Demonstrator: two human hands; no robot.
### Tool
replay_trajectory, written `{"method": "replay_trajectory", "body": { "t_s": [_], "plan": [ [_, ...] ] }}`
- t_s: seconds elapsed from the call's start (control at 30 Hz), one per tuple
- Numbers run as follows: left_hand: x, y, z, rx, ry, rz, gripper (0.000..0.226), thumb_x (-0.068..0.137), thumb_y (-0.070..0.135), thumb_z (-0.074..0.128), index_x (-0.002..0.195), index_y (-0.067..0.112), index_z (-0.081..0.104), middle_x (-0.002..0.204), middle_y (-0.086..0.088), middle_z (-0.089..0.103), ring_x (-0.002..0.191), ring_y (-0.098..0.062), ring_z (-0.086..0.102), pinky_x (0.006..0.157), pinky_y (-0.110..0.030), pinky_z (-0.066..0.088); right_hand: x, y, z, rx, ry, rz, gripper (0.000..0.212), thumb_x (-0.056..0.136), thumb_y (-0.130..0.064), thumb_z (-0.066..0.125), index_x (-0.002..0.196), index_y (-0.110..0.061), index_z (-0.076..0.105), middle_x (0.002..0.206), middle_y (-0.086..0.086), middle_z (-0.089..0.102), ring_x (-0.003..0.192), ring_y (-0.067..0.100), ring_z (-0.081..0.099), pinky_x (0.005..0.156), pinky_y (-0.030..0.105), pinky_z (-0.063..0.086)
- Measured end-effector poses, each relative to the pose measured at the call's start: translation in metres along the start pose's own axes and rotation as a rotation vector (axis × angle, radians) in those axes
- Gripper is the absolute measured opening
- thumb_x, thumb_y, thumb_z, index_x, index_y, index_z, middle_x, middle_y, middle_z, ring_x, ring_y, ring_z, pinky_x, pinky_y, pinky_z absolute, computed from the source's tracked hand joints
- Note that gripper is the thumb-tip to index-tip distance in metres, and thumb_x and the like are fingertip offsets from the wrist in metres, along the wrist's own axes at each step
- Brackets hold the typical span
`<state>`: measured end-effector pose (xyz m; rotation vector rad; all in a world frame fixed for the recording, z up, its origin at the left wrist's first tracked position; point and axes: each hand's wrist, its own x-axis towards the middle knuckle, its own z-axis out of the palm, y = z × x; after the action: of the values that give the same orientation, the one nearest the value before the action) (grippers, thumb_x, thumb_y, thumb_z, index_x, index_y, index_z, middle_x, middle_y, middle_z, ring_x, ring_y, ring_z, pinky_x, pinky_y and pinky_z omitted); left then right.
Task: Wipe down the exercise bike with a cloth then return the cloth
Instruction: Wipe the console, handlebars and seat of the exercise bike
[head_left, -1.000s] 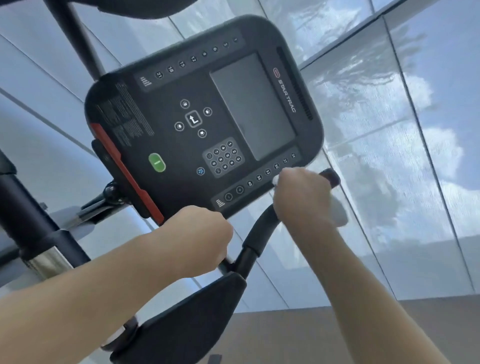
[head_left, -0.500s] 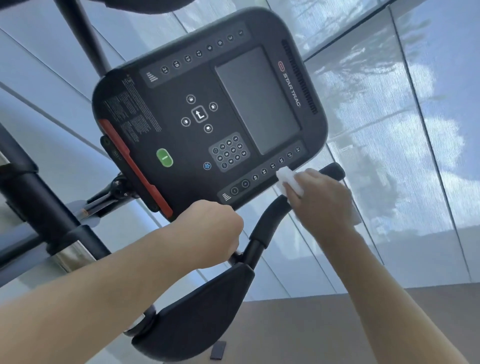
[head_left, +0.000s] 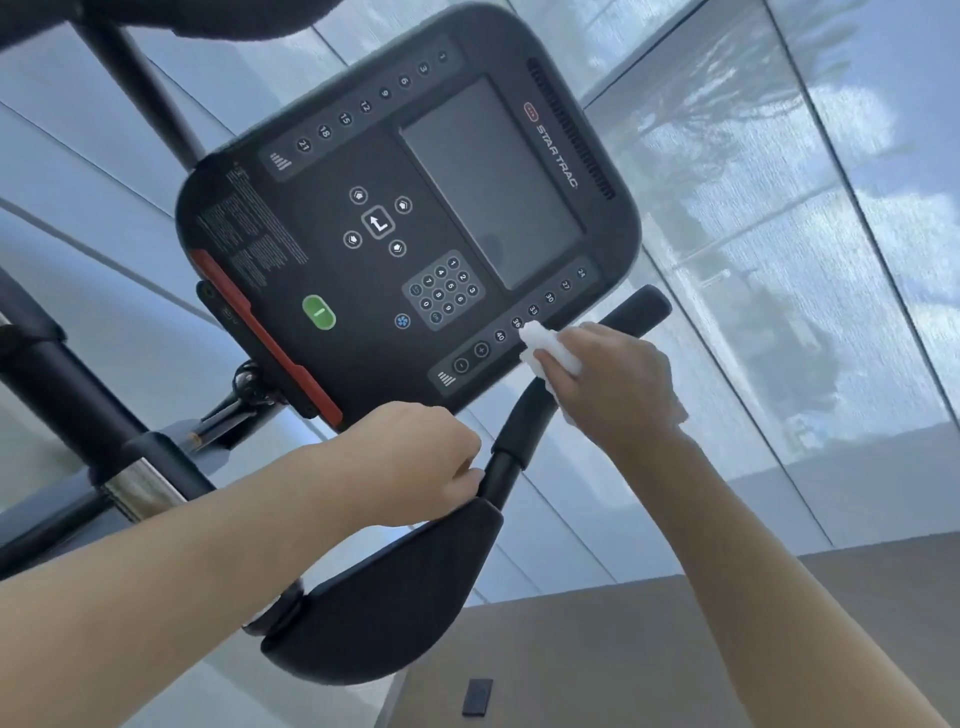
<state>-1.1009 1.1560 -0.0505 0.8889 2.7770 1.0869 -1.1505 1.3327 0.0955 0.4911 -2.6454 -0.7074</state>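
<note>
One cloth (head_left: 550, 351) in right hand (head_left: 618, 387) grip, touching console (head_left: 363, 291)

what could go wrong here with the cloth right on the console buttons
1. The right hand presses the white cloth onto the console's lower button row, so a key might be pressed by accident.
2. The cloth is bunched small and could miss the grey screen.
3. The left hand holds the black handlebar, so the part under it would go unwiped.

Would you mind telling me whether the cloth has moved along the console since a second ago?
Yes: the cloth slid from button 30 toward button 36.
</note>
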Motion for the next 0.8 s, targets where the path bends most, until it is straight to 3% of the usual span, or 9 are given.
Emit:
{"method": "replay_trajectory", "body": {
  "t_s": [0.1,0.2,0.3,0.4,0.5,0.63,0.73,0.8],
  "plan": [
    [-0.003,0.007,0.006,0.020,0.007,0.000,0.038,0.105,0.046,0.039,0.081,0.021,0.054,0.076,0.003,0.058,0.074,-0.025,0.059,0.062,-0.036,0.036,-0.018,-0.022,0.021,0.019,-0.115,0.012,0.043,0.104,-0.049,0.051,0.070,-0.023,0.044,0.069,-0.005,0.050,0.060,0.020,0.048,0.055,0.033,0.035],
    [-0.010,0.012,0.013,0.030,0.044,-0.008,0.041,0.109,0.043,0.033,0.077,0.020,0.045,0.072,0.002,0.054,0.070,-0.024,0.056,0.061,-0.038,0.033,-0.036,-0.027,0.027,0.247,-0.140,0.053,0.049,0.100,-0.048,0.054,0.062,-0.022,0.037,0.057,-0.004,0.042,0.052,0.013,0.041,0.052,0.032,0.028],
    [-0.023,0.013,0.017,0.001,0.077,-0.021,0.045,0.110,0.044,0.031,0.077,0.018,0.047,0.071,0.002,0.055,0.068,-0.021,0.054,0.064,-0.040,0.042,-0.052,-0.027,0.022,0.332,-0.198,-0.042,0.049,0.096,-0.050,0.053,0.059,-0.023,0.036,0.053,-0.004,0.039,0.051,0.012,0.042,0.049,0.031,0.028],
    [-0.032,0.019,0.015,-0.042,0.104,-0.025,0.045,0.109,0.045,0.033,0.081,0.016,0.053,0.074,0.000,0.060,0.072,-0.023,0.058,0.071,-0.044,0.050,-0.049,-0.017,0.017,0.277,-0.079,-0.115,0.045,0.096,-0.058,0.049,0.064,-0.027,0.051,0.059,-0.010,0.046,0.053,0.008,0.047,0.049,0.028,0.033],
    [-0.033,0.023,0.010,-0.060,0.110,-0.041,0.043,0.109,0.044,0.036,0.084,0.015,0.055,0.075,0.000,0.062,0.074,-0.024,0.060,0.070,-0.044,0.051,-0.032,0.009,0.018,0.257,0.164,-0.015,0.037,0.101,-0.053,0.054,0.078,-0.025,0.062,0.067,-0.011,0.051,0.055,0.014,0.049,0.049,0.026,0.037],
    [-0.039,0.025,0.012,-0.072,0.155,-0.051,0.043,0.108,0.041,0.041,0.075,0.015,0.050,0.066,-0.001,0.055,0.065,-0.021,0.054,0.061,-0.039,0.044,-0.048,0.000,0.043,0.407,0.179,0.075,0.019,0.103,-0.043,0.060,0.099,-0.026,0.068,0.076,-0.011,0.058,0.065,0.019,0.056,0.056,0.031,0.045],
    [-0.041,0.026,0.010,-0.062,0.196,-0.070,0.041,0.106,0.040,0.045,0.070,0.022,0.047,0.062,0.002,0.053,0.062,-0.017,0.053,0.058,-0.036,0.042,-0.063,-0.013,0.059,0.600,0.149,0.099,0.038,0.098,-0.049,0.060,0.074,-0.022,0.049,0.062,-0.008,0.050,0.060,0.019,0.047,0.051,0.030,0.038],
    [-0.040,0.029,0.010,-0.035,0.204,-0.068,0.038,0.106,0.038,0.048,0.070,0.025,0.051,0.063,0.004,0.055,0.063,-0.016,0.054,0.059,-0.037,0.045,-0.070,-0.010,0.063,0.724,0.111,0.069,0.044,0.095,-0.052,0.060,0.071,-0.018,0.048,0.061,-0.002,0.052,0.058,0.019,0.049,0.053,0.034,0.042]
  ]
}}
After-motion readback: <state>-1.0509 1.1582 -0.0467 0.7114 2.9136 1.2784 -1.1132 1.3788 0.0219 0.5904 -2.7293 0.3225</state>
